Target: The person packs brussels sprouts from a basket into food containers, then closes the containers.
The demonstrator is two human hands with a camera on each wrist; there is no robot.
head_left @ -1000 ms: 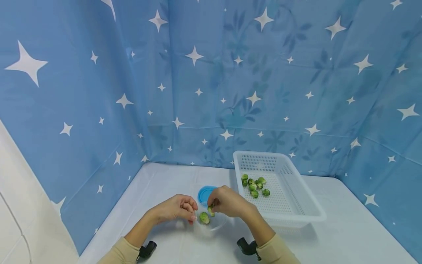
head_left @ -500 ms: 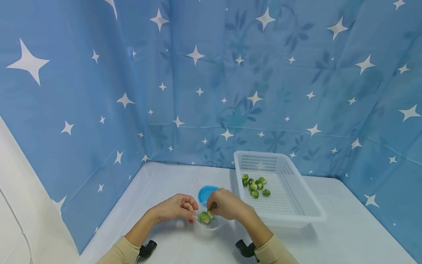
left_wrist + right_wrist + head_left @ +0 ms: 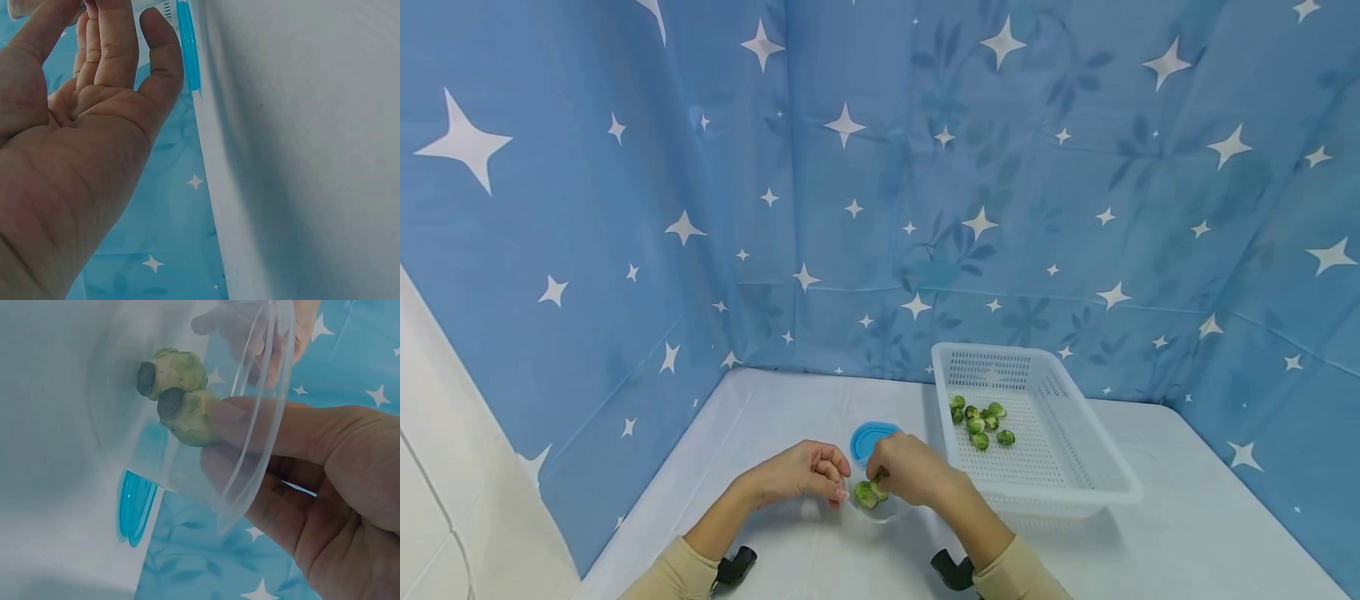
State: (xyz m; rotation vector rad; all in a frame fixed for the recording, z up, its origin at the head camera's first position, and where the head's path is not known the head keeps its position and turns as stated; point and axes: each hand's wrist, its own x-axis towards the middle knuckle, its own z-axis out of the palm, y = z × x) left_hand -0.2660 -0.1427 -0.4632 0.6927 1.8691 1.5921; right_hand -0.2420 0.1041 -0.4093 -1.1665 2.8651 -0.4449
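A round clear plastic container (image 3: 891, 515) stands on the table in front of the person. My right hand (image 3: 917, 473) reaches into it from the right, thumb and fingers pinching a Brussels sprout (image 3: 187, 422) low inside. Right beside that one, another Brussels sprout (image 3: 865, 495) lies in the container; both show dark cut ends in the right wrist view. At the container's left rim, my left hand (image 3: 805, 473) pinches the edge between thumb and fingers. The left wrist view shows its palm (image 3: 94, 125), with the fingertips cut off at the top.
A blue lid (image 3: 867, 439) lies just behind the container. To the right stands a white perforated plastic basket (image 3: 1075, 417) with several Brussels sprouts (image 3: 975, 426) in its left part. A blue star-patterned curtain (image 3: 880, 208) encloses the white table (image 3: 790, 400).
My right hand has lowered the sprout into the container, moving slightly left until it sits against the other sprout. The left hand stays at the rim.
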